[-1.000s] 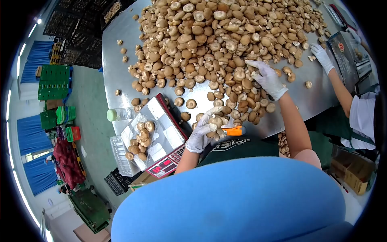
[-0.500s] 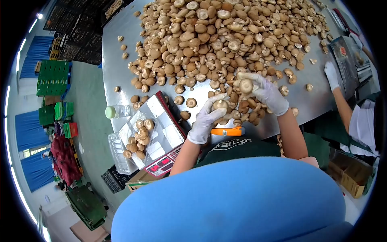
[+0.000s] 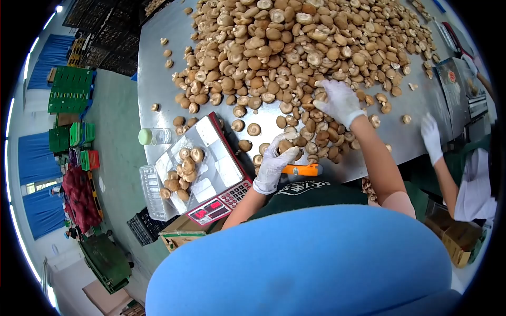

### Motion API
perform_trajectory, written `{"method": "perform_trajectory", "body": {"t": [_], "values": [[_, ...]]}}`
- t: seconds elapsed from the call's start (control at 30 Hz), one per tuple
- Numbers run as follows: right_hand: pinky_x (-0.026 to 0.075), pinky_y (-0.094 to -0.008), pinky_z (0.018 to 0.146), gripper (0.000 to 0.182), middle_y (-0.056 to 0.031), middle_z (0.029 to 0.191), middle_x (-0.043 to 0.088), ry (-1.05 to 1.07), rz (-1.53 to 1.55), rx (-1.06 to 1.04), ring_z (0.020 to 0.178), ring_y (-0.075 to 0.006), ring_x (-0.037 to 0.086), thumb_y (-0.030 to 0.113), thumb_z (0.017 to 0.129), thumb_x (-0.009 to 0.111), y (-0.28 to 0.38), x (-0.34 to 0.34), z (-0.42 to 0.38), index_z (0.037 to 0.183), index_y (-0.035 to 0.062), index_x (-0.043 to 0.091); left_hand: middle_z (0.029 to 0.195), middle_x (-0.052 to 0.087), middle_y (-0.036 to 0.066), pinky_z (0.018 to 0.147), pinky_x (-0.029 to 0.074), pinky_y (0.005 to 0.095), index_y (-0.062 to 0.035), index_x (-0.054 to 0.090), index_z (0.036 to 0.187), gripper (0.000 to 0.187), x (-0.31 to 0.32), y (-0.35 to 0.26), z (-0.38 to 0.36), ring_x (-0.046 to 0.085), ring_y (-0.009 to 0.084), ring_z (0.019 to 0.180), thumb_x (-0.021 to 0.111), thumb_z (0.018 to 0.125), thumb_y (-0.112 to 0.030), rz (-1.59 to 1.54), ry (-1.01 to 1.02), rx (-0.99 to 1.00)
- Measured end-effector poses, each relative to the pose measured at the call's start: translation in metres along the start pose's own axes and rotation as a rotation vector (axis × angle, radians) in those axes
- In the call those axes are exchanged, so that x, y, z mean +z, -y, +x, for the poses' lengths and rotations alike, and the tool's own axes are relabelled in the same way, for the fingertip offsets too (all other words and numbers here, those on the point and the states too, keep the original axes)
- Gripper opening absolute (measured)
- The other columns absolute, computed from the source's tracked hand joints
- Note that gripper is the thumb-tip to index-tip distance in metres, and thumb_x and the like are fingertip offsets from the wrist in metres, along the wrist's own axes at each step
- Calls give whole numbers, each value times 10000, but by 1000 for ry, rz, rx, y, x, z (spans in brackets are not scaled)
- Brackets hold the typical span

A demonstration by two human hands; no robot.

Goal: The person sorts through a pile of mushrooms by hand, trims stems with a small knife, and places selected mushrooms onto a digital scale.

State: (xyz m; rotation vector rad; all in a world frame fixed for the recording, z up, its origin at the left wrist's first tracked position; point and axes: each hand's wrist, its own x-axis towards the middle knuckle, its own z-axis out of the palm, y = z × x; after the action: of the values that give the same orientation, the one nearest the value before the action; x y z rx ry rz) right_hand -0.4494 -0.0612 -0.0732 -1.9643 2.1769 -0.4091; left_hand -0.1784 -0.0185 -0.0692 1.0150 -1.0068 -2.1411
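Note:
White gloves cover both of my hands. My left hand (image 3: 275,166) is closed round a brown mushroom (image 3: 285,146) near the table's front edge, just left of an orange-handled tool (image 3: 303,169). My right hand (image 3: 340,102) is at the front of the large mushroom pile (image 3: 263,63), its fingers curled on a mushroom (image 3: 320,95). Left of my hands is a red and silver scale (image 3: 219,158) with lit red digits. Several mushrooms (image 3: 183,176) lie on it in what seems a clear tray.
A green-capped jar (image 3: 146,137) and empty clear trays (image 3: 153,192) are beside the scale on the metal table (image 3: 150,68). At the right a co-worker's gloved hand (image 3: 431,137) hangs by the table near another machine (image 3: 452,79). Green crates (image 3: 70,89) stand far left.
My right hand has moved up and away to the pile, and the mushroom it held upright is no longer seen that way. My left hand has turned slightly and still holds a mushroom.

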Motion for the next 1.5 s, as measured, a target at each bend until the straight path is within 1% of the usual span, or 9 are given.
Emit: {"method": "perform_trajectory", "body": {"t": [0.1, 0.37, 0.9, 1.0, 1.07, 1.1, 1.2, 1.37, 1.5], "values": [[523, -440, 901, 453, -120, 1093, 683, 204, 65, 28, 1018, -294, 658, 387, 848, 721, 1, 7, 14, 1201, 118, 633, 1134, 665, 58, 885, 529, 253, -22, 570, 1296, 378, 3, -7, -7, 648, 131, 1001, 676, 934, -59, -18, -1, 4], [543, -294, 925, 495, -134, 1306, 586, 461, 1814, 100, 1139, -168, 611, 137, 964, 521, 27, -17, -17, 1427, -26, 462, 1318, 542, 67, 1042, 453, 307, -37, 574, 1293, 407, 5, -18, -11, 551, 165, 1200, 705, 909, -69, -38, -44, 170], [520, -403, 982, 356, -108, 1197, 609, 778, 1351, -29, 1174, -221, 585, 187, 948, 555, 139, 0, -19, 1259, 13, 555, 1372, 464, 193, 1063, 429, 391, -77, 653, 1211, 436, -36, -46, -87, 502, 335, 1266, 806, 810, -149, 814, -555, 762], [509, -368, 926, 299, -136, 1191, 585, 159, 605, -985, 1087, -295, 601, 146, 961, 553, 178, 22, 9, 1243, 46, 547, 1317, 526, 217, 978, 497, 420, -86, 658, 1197, 464, -89, -71, -122, 583, 379, 1141, 822, 772, -176, 1271, -923, 870], [512, -378, 930, 271, -162, 1301, 538, 236, 617, -918, 1126, -296, 601, 154, 988, 519, 231, 3, 21, 1247, 79, 543, 1314, 534, 227, 955, 510, 430, -101, 662, 1196, 485, -118, -83, -141, 590, 385, 1129, 835, 755, -203, 1399, -1185, 794], [510, -388, 939, 350, -168, 1240, 593, -195, 312, -1253, 1109, -298, 617, 202, 972, 566, 248, 24, 40, 1306, 104, 536, 1323, 528, 228, 955, 509, 432, -109, 663, 1198, 492, -126, -91, -150, 581, 380, 1150, 840, 751, -216, 1427, -1293, 728], [528, -375, 884, 455, -149, 1132, 674, 413, 942, -735, 1023, -280, 660, 326, 974, 591, 319, 28, 46, 1386, 144, 523, 1356, 517, 234, 997, 479, 460, -114, 649, 1230, 522, -153, -102, -158, 560, 412, 1183, 830, 771, -287, 1552, -1252, 655], [486, -410, 994, 417, -124, 1273, 642, 125, 572, -865, 1135, -345, 608, 350, 968, 546, 346, 103, 58, 1341, 173, 604, 1465, 445, 235, 1107, 376, 522, -169, 527, 1423, 792, -163, -104, -141, 443, 461, 1317, 724, 781, -589, 1853, -940, 258], [420, -407, 1083, 462, -128, 1400, 563, 289, 631, -818, 1267, -342, 528, 345, 989, 517, 337, 105, 59, 1422, 186, 537, 1440, 446, 254, 1101, 389, 479, -165, 504, 1437, 890, -167, -106, -153, 441, 438, 1320, 884, 671, -411, 1388, -1001, 457]]}}
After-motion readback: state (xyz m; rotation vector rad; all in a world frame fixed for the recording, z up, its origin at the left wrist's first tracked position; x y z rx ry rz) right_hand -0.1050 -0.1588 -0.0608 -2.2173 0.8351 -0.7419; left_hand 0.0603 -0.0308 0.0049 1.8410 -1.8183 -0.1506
